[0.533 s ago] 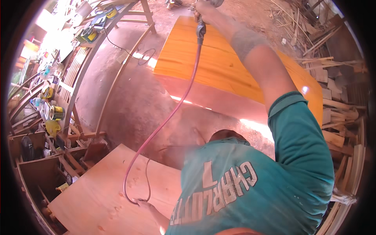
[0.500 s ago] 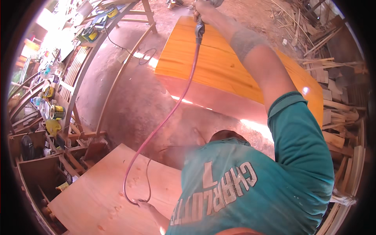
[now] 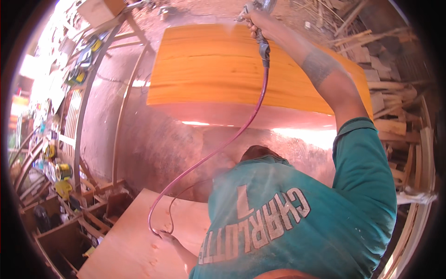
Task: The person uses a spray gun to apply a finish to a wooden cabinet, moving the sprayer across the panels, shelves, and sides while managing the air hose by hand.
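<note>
My right hand point(image 3: 256, 22), at the top, is closed round the handle of a metal spray gun point(image 3: 245, 12). A pale mist shows beside the nozzle, over the far edge of a glossy orange-stained wooden panel point(image 3: 204, 65). From the gun's dark, wrapped hose end point(image 3: 264, 52), a reddish-purple hose point(image 3: 218, 149) curves down to the lower left. There my left hand point(image 3: 168, 238) grips a bend of the hose above a pale bare wood board point(image 3: 134, 237). The fingers of that hand are small and partly hidden.
Left stands a wooden frame point(image 3: 121, 111), with several paint tins point(image 3: 63, 172) near it. Open wooden compartments point(image 3: 60, 244) lie at the lower left. Offcuts and planks point(image 3: 392, 93) are heaped along the right side. Reddish, dusty floor point(image 3: 144, 139) lies between the panel and the board.
My right hand and the spray gun have moved right relative to the panel, and mist now shows at its far edge. The view has shifted. My left hand still holds the hose.
</note>
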Action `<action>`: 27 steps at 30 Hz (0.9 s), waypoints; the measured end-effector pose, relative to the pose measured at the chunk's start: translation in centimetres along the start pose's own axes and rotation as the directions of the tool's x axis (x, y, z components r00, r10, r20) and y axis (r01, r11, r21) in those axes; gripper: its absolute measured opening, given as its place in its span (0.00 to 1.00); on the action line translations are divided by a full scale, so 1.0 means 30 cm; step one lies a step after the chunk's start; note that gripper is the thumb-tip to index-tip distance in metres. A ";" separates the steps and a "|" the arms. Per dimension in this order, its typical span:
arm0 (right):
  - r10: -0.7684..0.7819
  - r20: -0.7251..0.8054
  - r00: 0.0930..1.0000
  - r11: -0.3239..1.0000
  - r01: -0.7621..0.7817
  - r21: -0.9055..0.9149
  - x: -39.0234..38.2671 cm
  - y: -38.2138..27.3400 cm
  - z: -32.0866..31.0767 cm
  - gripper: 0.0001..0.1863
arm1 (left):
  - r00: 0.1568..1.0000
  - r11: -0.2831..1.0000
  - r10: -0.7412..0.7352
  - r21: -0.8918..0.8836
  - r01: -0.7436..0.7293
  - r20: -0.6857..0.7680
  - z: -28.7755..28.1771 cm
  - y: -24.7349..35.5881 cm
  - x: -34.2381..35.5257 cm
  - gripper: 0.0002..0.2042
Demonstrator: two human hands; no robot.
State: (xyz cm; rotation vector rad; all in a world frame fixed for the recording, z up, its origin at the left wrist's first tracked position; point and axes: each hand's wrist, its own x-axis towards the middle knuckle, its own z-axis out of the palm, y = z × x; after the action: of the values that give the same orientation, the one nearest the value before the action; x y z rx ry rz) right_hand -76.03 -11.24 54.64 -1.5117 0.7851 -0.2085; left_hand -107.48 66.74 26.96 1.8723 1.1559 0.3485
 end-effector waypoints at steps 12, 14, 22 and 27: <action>-0.015 -0.313 0.950 0.996 -0.014 -0.090 -0.225 0.141 -1.034 0.13 | 0.771 0.887 0.447 -0.113 -0.448 0.453 0.400 0.267 -0.312 0.19; -0.019 -0.354 0.935 0.994 -0.022 -0.111 -0.252 0.175 -1.213 0.14 | 0.707 0.869 0.474 -0.146 -0.473 0.525 0.450 0.288 -0.413 0.18; -0.096 -0.438 0.894 0.975 -0.003 -0.220 -0.320 0.289 -1.780 0.15 | 0.364 0.648 0.659 -0.252 -0.719 0.658 0.573 0.338 -0.714 0.26; -0.033 -0.505 0.863 0.986 -0.055 -0.159 -0.314 0.322 -2.046 0.14 | 0.334 0.713 0.591 -0.282 -0.642 0.734 0.519 0.499 -1.021 0.27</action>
State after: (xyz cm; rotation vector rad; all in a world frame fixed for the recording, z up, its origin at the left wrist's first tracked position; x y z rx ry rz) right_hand -121.63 -54.43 56.56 -1.6324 1.2566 -0.5611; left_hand -105.26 30.46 36.08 2.1043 -0.2267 -0.1497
